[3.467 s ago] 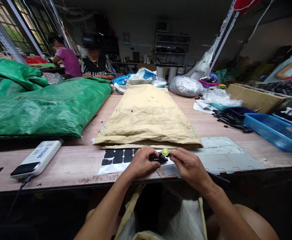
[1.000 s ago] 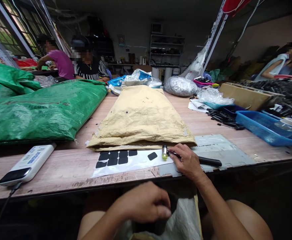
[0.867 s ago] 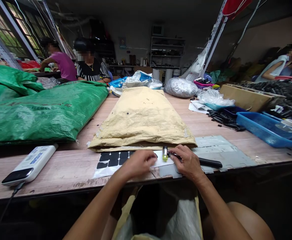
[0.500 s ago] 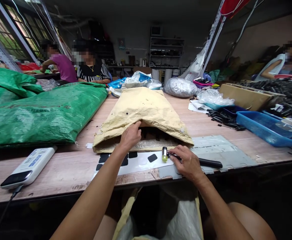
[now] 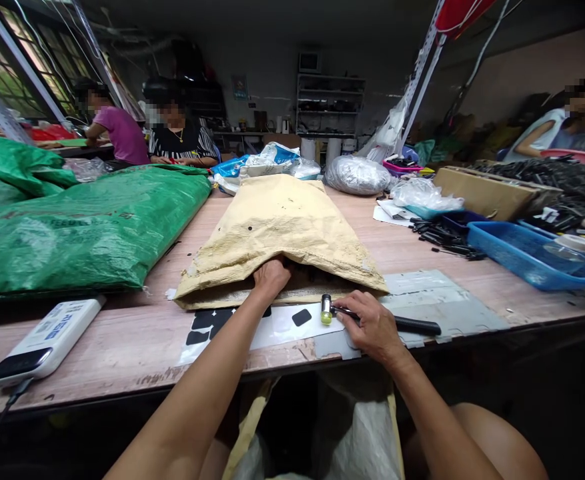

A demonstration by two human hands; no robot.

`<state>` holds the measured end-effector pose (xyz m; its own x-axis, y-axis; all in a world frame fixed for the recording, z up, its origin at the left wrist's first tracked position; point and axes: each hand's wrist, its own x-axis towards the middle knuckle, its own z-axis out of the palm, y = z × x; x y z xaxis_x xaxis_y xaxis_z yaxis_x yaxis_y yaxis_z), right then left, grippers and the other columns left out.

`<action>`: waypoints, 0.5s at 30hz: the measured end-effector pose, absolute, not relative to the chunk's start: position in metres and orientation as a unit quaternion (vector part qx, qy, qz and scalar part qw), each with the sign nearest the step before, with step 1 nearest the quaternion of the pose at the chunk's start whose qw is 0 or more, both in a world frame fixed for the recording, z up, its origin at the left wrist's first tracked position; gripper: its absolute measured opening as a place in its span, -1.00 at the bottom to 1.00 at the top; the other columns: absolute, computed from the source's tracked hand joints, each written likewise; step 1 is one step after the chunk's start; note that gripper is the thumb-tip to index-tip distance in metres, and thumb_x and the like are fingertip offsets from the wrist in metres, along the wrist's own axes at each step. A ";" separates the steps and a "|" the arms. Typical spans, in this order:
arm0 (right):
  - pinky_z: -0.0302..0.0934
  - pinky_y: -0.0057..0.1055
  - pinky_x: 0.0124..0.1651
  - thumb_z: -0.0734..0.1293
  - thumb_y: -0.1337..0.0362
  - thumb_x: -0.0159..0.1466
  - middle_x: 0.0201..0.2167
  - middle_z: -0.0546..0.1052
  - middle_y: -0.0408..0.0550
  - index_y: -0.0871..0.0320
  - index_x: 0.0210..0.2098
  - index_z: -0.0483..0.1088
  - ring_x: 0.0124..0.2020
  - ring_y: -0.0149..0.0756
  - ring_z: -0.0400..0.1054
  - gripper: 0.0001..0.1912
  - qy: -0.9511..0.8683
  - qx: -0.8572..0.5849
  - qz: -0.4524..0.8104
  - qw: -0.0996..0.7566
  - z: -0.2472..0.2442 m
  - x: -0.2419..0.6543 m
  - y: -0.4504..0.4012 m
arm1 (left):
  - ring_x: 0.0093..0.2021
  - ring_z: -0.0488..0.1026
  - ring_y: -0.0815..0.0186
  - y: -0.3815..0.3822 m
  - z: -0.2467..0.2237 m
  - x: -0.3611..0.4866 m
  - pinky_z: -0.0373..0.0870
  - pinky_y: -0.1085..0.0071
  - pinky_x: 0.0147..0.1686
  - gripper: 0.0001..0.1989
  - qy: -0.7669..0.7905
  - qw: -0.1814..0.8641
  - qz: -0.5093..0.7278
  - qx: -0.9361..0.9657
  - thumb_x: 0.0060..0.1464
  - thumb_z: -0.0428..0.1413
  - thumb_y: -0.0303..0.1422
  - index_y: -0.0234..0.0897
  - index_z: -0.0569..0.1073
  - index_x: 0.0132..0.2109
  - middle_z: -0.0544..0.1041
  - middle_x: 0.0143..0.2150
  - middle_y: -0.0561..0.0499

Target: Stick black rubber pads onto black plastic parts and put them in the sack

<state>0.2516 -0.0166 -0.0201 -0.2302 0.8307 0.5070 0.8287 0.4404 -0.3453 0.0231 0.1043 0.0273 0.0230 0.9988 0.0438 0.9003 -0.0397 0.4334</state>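
A yellow woven sack (image 5: 292,213) lies on the table with its mouth gaping toward me. My left hand (image 5: 271,277) reaches into that mouth, its fingers hidden under the upper edge. My right hand (image 5: 369,320) is closed around the handle of a small hammer (image 5: 415,325) with a metal head and a yellow-green face, resting low over the table. Left of the hammer head, a white sheet (image 5: 277,327) carries several black rounded patches, one of them a single black patch (image 5: 301,317) set apart. Under the right hand lies a grey board (image 5: 442,300).
A big green sack (image 5: 87,227) fills the left side, with a white power bank (image 5: 47,340) and cable in front. At right are a blue tray (image 5: 537,257), black sticks and a cardboard box (image 5: 487,190). Another open sack (image 5: 367,427) hangs below the table edge. People sit farther back.
My left hand has moved from the upper edge of the yellow sack's mouth deeper inside, so its fingers are now hidden. The right hand still holds the hammer in nearly the same place.
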 end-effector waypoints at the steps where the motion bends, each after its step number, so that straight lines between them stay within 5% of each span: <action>1: 0.27 -0.26 -0.08 0.31 0.29 0.31 -0.21 0.53 -0.09 -0.01 -0.08 0.52 -0.17 -0.20 0.35 -0.78 -0.784 -0.530 0.001 0.323 -0.020 0.252 -0.017 | 0.01 0.52 -0.22 0.101 0.028 0.020 0.40 0.11 -0.15 -0.59 0.684 0.151 0.162 0.695 0.16 0.08 -0.12 -0.34 0.57 -0.03 0.60 -0.04 -0.39; 6: 0.24 -0.27 -0.10 0.31 0.30 0.30 -0.23 0.52 -0.08 0.00 -0.10 0.52 -0.18 -0.21 0.35 -0.79 -0.782 -0.533 0.001 0.324 -0.017 0.250 -0.018 | -0.26 0.53 0.08 0.066 0.029 -0.002 0.30 0.32 -0.33 -0.73 0.630 0.144 0.161 0.746 0.08 0.14 -0.17 -0.29 0.58 -0.27 0.60 -0.31 -0.15; 15: 0.25 -0.27 -0.08 0.30 0.33 0.31 -0.21 0.52 -0.07 0.04 -0.06 0.49 -0.14 -0.20 0.34 -0.76 -0.786 -0.528 -0.018 0.321 -0.020 0.250 -0.019 | -0.19 0.40 0.23 0.002 0.006 -0.008 0.27 0.34 -0.16 -0.84 0.469 0.232 0.244 0.816 0.01 0.25 -0.32 -0.22 0.57 -0.21 0.53 -0.25 0.02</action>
